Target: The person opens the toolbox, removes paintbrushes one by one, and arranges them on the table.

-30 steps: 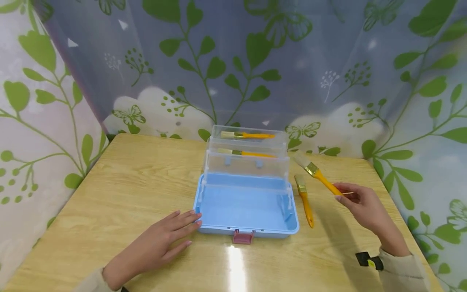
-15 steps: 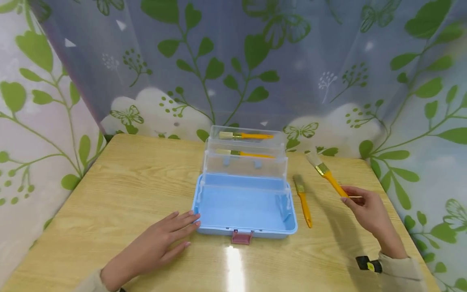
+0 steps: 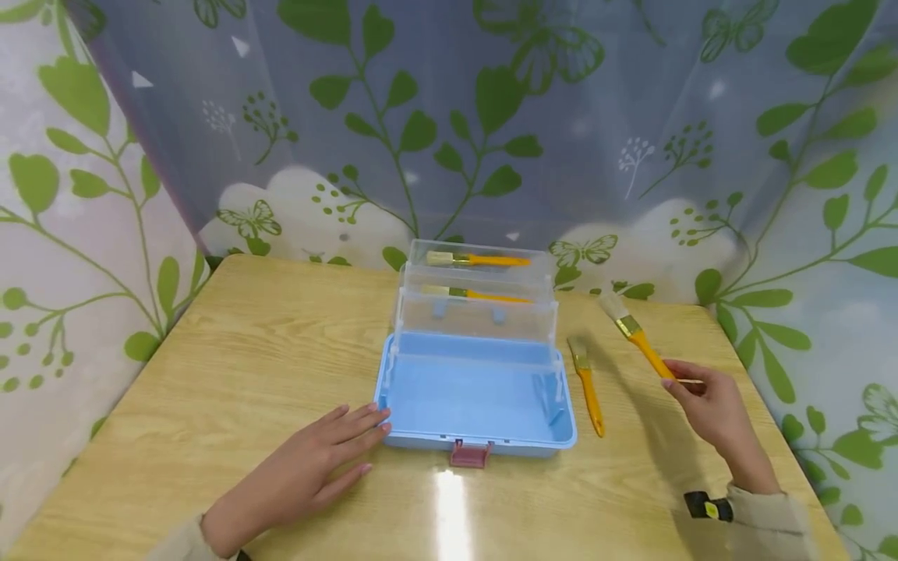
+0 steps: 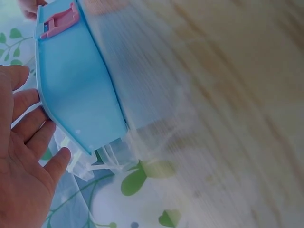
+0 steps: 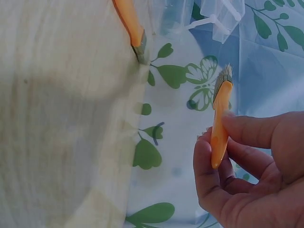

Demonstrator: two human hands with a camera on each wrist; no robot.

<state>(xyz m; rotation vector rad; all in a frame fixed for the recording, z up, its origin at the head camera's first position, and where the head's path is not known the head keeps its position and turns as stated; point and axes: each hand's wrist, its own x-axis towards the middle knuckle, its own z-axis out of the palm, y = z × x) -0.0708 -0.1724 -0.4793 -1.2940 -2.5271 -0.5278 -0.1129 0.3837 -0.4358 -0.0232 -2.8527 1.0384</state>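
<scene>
My right hand (image 3: 715,409) pinches an orange-handled paintbrush (image 3: 641,340) by its handle, raised over the table's right side with the pale bristles pointing up and left. In the right wrist view thumb and fingers close round the lower handle. A second paintbrush (image 3: 589,389) lies on the table just right of a light blue toolbox (image 3: 477,397). The box stands with its clear tiered trays raised at the back; one paintbrush (image 3: 480,259) lies in the upper tray, another paintbrush (image 3: 491,296) in the lower. My left hand (image 3: 302,467) has its straight fingers touching the box's front left corner.
A pink latch (image 3: 470,455) hangs at the front of the toolbox. The wooden table (image 3: 281,335) meets a leaf-patterned curtain (image 3: 449,140) along the back and both sides. Light glares off the tabletop in front of the latch.
My right hand has moved a little to the right with the paintbrush, away from the toolbox, and the brush now points more steeply upward. My left hand stays at the box corner.
</scene>
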